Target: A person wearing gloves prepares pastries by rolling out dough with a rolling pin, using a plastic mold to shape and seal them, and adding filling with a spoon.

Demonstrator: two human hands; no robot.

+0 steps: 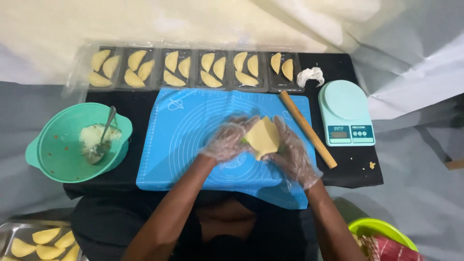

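1. A black worktop (121,104) is spanning the middle of the frame, with pale sheeting lying all around it.
2. A blue silicone mat (193,135) printed with white circles is lying at the centre of the worktop, reaching down to its near edge.
3. A row of six clear plastic trays (191,67) is sitting along the top edge of the mat, each one holding two or three folded yellow pastries.
4. A green bowl (58,150) is standing at the left of the frame, with white filling and a metal spoon (101,140) resting inside it.
5. A mint-coloured kitchen scale (345,113) is sitting at the right of the frame, well apart from the bowl.
6. A wooden rolling pin (308,129) is lying diagonally between the mat and the scale.
7. The left hand (227,140) and the right hand (290,150), both in clear plastic gloves, are hovering over the centre of the mat and closing together around the piece of dough.
8. The piece of dough (263,137), pale yellow and folded, is being held between both hands just above the mat.
9. A metal tray (14,229) of more pastries is showing at the lower left corner, and a lime-green bowl (382,227) at the lower right.
10. A crumpled white wad (310,76) is lying at the right end of the tray row.
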